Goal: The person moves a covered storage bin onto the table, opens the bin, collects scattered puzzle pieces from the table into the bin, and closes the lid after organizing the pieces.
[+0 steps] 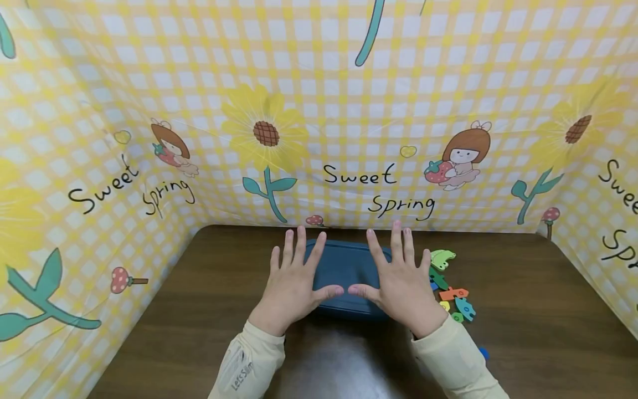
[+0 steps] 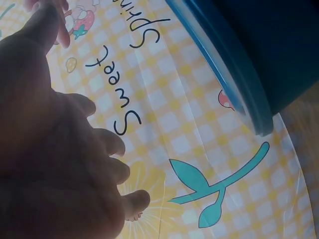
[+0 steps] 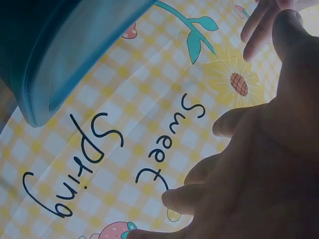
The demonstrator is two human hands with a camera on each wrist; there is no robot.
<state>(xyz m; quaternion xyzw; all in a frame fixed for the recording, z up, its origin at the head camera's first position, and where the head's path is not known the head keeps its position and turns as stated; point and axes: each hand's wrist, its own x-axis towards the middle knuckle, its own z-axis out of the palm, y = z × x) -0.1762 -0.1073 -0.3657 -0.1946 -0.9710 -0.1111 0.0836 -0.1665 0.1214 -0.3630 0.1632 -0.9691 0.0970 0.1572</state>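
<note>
Both hands are held up over a dark blue lidded box [image 1: 349, 266] on the brown table, palms facing away and fingers spread. My left hand [image 1: 294, 288] overlaps the box's left side in the head view, and my right hand [image 1: 404, 288] its right side. The two thumbs point toward each other with a small gap between them. Neither hand holds anything. In the left wrist view the box [image 2: 239, 59] shows its rim beyond the left hand [image 2: 65, 149]. The right wrist view has the box [image 3: 75, 59] opposite the right hand [image 3: 239, 174].
Right of the box lies a small pile of colourful flat pieces: a light green one [image 1: 442, 259], an orange one [image 1: 453, 293], a teal one [image 1: 466, 309] and several others. A blue piece [image 1: 484, 353] shows beside the right sleeve. Yellow checked cloth [image 1: 339, 133] walls the table [image 1: 169, 332].
</note>
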